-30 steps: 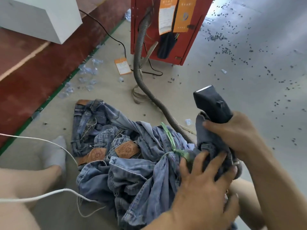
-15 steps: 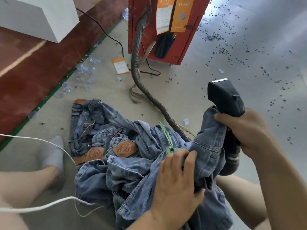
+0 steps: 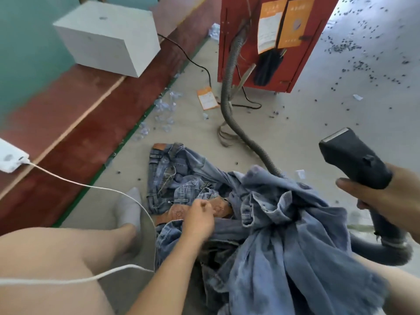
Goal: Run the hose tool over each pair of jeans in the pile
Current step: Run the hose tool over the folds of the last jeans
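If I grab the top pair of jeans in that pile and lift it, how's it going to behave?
The top pair of jeans is probably floppy: it lies crumpled in deep folds and should sag from wherever it is held. It likely weighs a fair bit, being thick denim. It may drag others in the pile along, since they overlap.

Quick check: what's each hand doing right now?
Left hand: fingers curled over the leather waist patches on the jeans pile; grip cannot be told.
Right hand: grips the black hose tool.

Far left: white box (image 3: 106,37) on red ledge (image 3: 75,123)
Far centre: orange tag (image 3: 206,98) on floor
Near left: white cable (image 3: 91,186)
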The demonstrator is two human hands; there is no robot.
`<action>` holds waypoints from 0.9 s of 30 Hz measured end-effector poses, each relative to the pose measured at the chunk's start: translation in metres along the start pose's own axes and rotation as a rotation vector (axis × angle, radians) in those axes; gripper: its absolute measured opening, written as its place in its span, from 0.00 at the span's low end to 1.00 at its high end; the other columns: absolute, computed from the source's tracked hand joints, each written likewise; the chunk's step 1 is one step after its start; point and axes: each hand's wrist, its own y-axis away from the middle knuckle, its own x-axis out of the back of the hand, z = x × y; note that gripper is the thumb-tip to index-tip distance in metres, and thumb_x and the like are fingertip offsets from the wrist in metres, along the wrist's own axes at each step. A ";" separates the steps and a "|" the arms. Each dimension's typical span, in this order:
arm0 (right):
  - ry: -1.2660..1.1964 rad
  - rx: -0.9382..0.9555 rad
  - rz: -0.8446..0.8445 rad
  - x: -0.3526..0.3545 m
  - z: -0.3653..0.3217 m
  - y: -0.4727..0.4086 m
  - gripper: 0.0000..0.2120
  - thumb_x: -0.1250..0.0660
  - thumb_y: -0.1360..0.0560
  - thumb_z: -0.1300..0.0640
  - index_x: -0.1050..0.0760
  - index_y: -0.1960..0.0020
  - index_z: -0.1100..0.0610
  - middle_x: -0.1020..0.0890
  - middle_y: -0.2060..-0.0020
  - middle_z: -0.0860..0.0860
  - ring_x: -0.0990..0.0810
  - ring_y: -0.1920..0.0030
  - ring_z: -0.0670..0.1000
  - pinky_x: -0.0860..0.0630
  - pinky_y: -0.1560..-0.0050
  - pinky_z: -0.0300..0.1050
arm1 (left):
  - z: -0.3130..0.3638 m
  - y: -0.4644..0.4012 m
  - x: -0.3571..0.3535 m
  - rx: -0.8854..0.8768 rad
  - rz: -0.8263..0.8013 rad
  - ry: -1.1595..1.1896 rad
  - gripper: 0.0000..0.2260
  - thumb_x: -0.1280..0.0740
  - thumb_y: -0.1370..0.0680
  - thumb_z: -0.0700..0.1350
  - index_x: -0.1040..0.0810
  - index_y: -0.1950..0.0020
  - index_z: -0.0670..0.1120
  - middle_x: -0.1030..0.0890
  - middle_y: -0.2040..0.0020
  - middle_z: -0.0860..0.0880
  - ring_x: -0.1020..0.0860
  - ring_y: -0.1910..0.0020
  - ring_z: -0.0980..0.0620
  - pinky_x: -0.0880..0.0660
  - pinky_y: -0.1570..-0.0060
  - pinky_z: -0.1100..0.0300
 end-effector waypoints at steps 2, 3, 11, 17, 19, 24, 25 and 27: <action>0.048 -0.014 0.020 0.005 0.043 -0.025 0.31 0.29 0.41 0.18 0.19 0.54 0.42 0.16 0.72 0.48 0.19 0.76 0.48 0.25 0.80 0.46 | -0.009 0.015 0.003 -0.229 -0.191 -0.654 0.20 0.36 0.17 0.56 0.30 0.31 0.46 0.20 0.37 0.43 0.22 0.38 0.39 0.24 0.38 0.45; 0.055 -0.017 0.037 0.006 0.064 -0.039 0.32 0.28 0.41 0.19 0.19 0.51 0.44 0.15 0.70 0.49 0.17 0.74 0.51 0.21 0.77 0.49 | -0.008 0.026 0.000 -0.309 -0.283 -0.824 0.23 0.34 0.19 0.57 0.32 0.29 0.46 0.21 0.37 0.42 0.23 0.37 0.37 0.24 0.39 0.43; 0.256 0.341 0.098 0.042 0.050 -0.125 0.38 0.26 0.38 0.22 0.26 0.36 0.44 0.17 0.64 0.48 0.17 0.74 0.52 0.18 0.74 0.52 | 0.034 0.099 -0.091 -0.671 -0.207 -0.592 0.24 0.52 0.14 0.59 0.37 0.24 0.46 0.30 0.39 0.39 0.29 0.40 0.32 0.33 0.45 0.44; 0.645 0.613 -0.128 -0.025 -0.102 -0.092 0.18 0.31 0.33 0.28 0.29 0.48 0.32 0.20 0.67 0.36 0.21 0.67 0.42 0.26 0.64 0.42 | 0.039 0.087 -0.116 -0.460 -0.379 -0.495 0.25 0.52 0.13 0.59 0.40 0.20 0.48 0.34 0.29 0.36 0.34 0.34 0.35 0.39 0.32 0.41; 0.732 0.607 -0.269 -0.058 -0.112 -0.079 0.17 0.33 0.34 0.30 0.29 0.48 0.31 0.20 0.68 0.34 0.23 0.66 0.38 0.24 0.64 0.44 | 0.041 0.081 -0.111 -0.344 -0.443 -0.364 0.28 0.48 0.17 0.66 0.36 0.25 0.49 0.31 0.27 0.39 0.34 0.31 0.37 0.38 0.30 0.43; 0.528 0.484 -0.305 -0.109 -0.073 -0.060 0.19 0.31 0.30 0.33 0.36 0.44 0.32 0.22 0.66 0.38 0.24 0.67 0.43 0.31 0.69 0.42 | 0.014 0.065 -0.089 -0.512 -0.597 -0.109 0.23 0.37 0.24 0.59 0.32 0.29 0.68 0.34 0.32 0.48 0.32 0.30 0.36 0.37 0.26 0.50; 0.508 0.468 -0.318 -0.115 -0.060 -0.059 0.19 0.32 0.31 0.31 0.37 0.45 0.31 0.21 0.65 0.38 0.23 0.66 0.43 0.30 0.68 0.42 | 0.011 0.062 -0.084 -0.506 -0.634 -0.021 0.24 0.37 0.26 0.58 0.31 0.29 0.69 0.34 0.32 0.50 0.33 0.28 0.39 0.38 0.25 0.54; 0.570 0.449 -0.391 -0.123 -0.039 -0.063 0.20 0.32 0.32 0.29 0.36 0.46 0.32 0.22 0.64 0.37 0.24 0.65 0.39 0.30 0.67 0.37 | 0.007 0.060 -0.083 -0.511 -0.631 0.079 0.23 0.39 0.26 0.58 0.29 0.30 0.70 0.34 0.31 0.54 0.34 0.25 0.46 0.40 0.24 0.57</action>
